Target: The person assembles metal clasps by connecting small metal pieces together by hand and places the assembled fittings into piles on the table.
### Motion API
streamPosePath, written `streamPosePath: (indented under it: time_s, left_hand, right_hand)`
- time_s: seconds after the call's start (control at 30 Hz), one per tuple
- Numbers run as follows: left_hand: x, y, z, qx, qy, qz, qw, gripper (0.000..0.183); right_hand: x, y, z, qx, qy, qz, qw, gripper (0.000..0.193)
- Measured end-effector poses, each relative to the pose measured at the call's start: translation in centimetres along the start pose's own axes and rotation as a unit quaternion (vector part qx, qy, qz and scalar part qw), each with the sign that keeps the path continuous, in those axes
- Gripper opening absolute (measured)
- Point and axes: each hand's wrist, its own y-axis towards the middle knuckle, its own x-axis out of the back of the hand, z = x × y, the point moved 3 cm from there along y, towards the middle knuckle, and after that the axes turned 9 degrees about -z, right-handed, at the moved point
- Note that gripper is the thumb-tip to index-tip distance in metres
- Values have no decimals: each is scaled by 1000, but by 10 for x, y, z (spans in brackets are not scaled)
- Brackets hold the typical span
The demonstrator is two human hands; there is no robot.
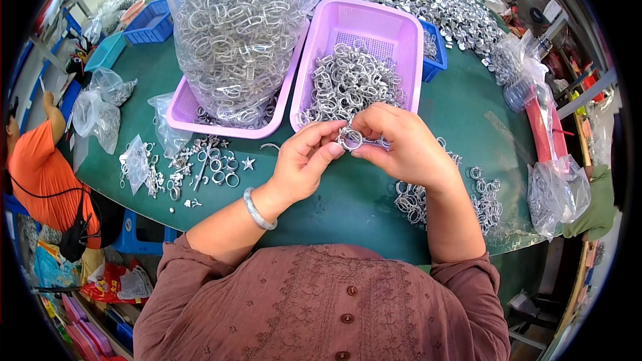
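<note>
Between my two hands is a small silver metal ring, held just in front of the near edge of a lilac basket. My left hand pinches its left side with thumb and forefinger. From the right, my right hand grips the ring with thumb and bent fingers. Whether a second small part is joined to it, I cannot make out. The lilac basket holds a heap of similar silver metal pieces.
Left of it, a large clear bag of metal rings stands in another lilac basket. Loose metal parts lie at left, more ring pieces at right. Silver parts spread across the far table. An orange-clad person is at far left.
</note>
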Motion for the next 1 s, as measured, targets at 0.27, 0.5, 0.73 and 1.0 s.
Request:
streamPosePath:
  time_s: [0.27, 0.5, 0.73, 1.0]
  left_hand:
    - [3, 0, 4, 0, -7, 4, 1000, 29]
    - [3, -2, 6, 6, -28, 2, 1000, 29]
    - [0, -2, 1, -10, -9, -1, 1000, 29]
    - [4, 2, 1, -9, 31, 19, 999, 30]
  right_hand:
    - [-1, 0, -1, -7, 10, 6, 1000, 25]
    - [-4, -1, -1, -15, 8, 16, 1000, 20]
    - [-5, -2, -1, -23, 2, 26, 999, 18]
    - [-7, -2, -2, -9, -16, 33, 999, 17]
